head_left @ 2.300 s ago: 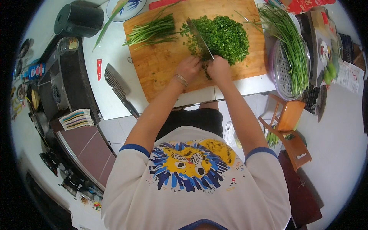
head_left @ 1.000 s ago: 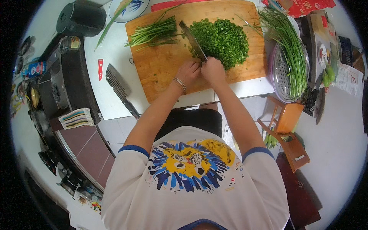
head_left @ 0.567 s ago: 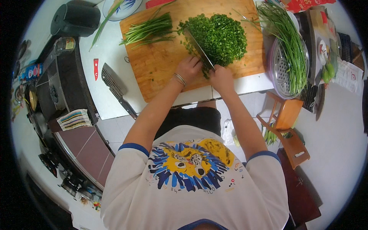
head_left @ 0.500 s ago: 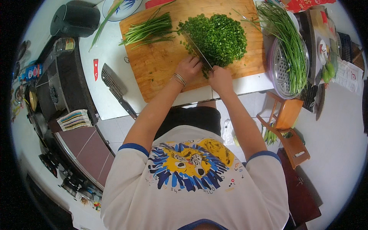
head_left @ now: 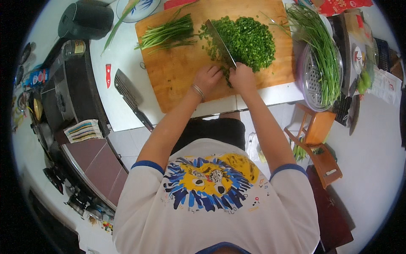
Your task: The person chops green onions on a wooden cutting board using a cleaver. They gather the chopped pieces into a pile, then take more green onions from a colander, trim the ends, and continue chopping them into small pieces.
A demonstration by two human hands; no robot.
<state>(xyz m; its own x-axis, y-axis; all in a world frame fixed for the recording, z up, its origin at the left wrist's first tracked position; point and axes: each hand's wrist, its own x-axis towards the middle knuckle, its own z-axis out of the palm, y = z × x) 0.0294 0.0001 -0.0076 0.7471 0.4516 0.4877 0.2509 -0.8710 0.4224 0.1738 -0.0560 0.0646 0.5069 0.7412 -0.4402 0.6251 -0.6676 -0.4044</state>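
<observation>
"Taking twelve as straight away from the person, what's the step in hand?"

"Fine chopping, I'd judge. The right hand (head_left: 242, 77) grips the knife (head_left: 220, 42) with its fingers wrapped round the handle end, and the blade runs toward eleven. The chopped greens (head_left: 253, 44) are heaped at twelve from that hand, on the cutting board (head_left: 177, 78), with loose bits on the blade's left side."

"And the next move?"

"Another cut would call for the left fingertips tucked back from the edge. The uncut bunch (head_left: 169, 34), between ten and eleven from the left hand (head_left: 208, 77), looks left for later."

"How are the arms set?"

"Both forearms reach up and lean inward, so the hands nearly meet near the board's front edge. The left wrist wears thin bracelets (head_left: 198, 90). The left fingers are curled, back of the hand up; I can't tell whether they pinch anything."

"Anything at three from the right hand?"

"A colander (head_left: 312, 82), long greens (head_left: 327, 78) draped across it."
</observation>
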